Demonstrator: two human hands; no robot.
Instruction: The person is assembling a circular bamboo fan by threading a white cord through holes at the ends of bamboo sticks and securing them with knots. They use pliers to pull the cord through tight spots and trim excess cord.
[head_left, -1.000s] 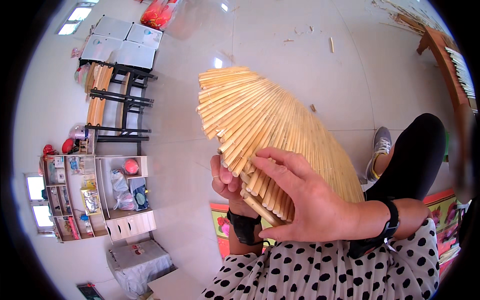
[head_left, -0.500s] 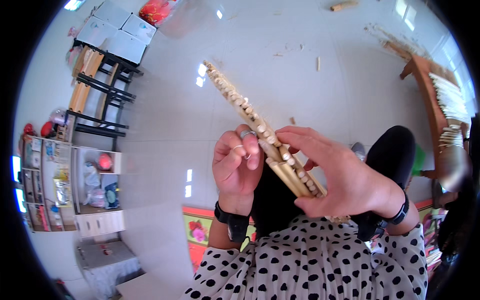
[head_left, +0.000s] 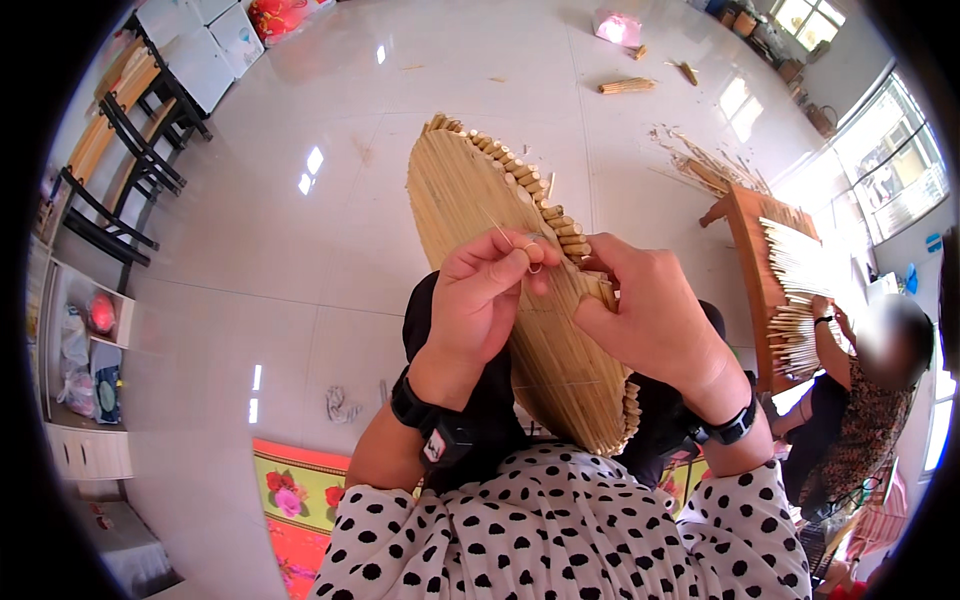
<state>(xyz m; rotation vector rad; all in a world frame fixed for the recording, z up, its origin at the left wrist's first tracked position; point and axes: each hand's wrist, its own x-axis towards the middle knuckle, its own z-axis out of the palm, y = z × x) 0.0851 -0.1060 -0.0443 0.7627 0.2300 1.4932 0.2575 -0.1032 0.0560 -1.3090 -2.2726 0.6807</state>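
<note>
A long oval piece of thin bamboo sticks point(head_left: 550, 370) lies tilted across my legs, its round cut ends showing along the upper right edge. My left hand point(head_left: 485, 290) is over its middle, pinching a thin, pale strand point(head_left: 500, 230) that loops round its fingers. My right hand point(head_left: 640, 315) grips the right edge beside the stick ends, thumb bent toward the face of the piece. Parts of the piece are hidden behind both hands.
A co-worker point(head_left: 850, 420) works at a wooden bench point(head_left: 745, 230) with rows of sticks point(head_left: 795, 340) at right. Stick bundles point(head_left: 625, 87) and scraps lie on the floor. Black-framed benches point(head_left: 105, 180) and shelving point(head_left: 60, 340) stand left; a floral mat point(head_left: 300, 490) is below.
The piece has turned from showing its ridged face, then its edge, to showing its flat face. My left hand has come over it. The view has swung right, bringing the co-worker in.
</note>
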